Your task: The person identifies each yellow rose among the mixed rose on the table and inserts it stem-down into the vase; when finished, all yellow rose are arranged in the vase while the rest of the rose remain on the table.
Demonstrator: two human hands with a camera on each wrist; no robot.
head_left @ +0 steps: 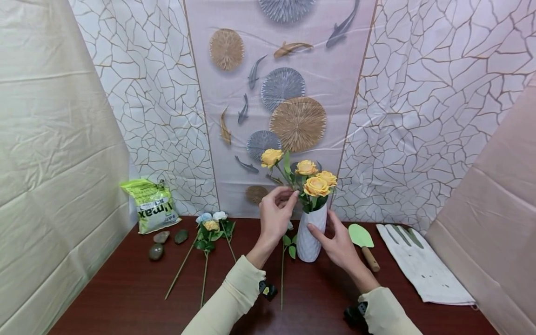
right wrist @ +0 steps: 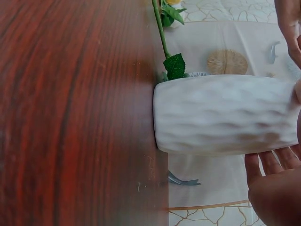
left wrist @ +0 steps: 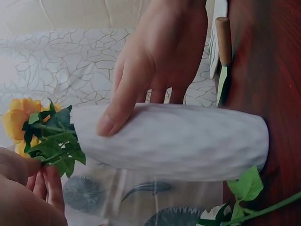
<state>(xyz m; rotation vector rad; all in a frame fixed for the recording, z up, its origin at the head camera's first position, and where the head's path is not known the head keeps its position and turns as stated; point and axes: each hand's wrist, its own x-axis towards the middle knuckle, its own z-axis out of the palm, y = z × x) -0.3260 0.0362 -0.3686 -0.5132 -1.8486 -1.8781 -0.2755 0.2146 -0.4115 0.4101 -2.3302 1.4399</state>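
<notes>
Left hand [head_left: 274, 216] pinching a yellow rose stem [head_left: 281, 176] at the mouth of the white vase [head_left: 311, 235]. Right hand [head_left: 335, 242] spread, fingers flat against the vase's right side, steadying it near the middle of the dark wood table [head_left: 125, 293]. 4 yellow roses [head_left: 316, 185] showing at the vase already; 3 or so loose stems [head_left: 207, 242] lying left of it. Trowel [head_left: 363, 242] and glove [head_left: 423, 265] right of the vase. Patterned cloth backdrop [head_left: 439, 116] behind.
</notes>
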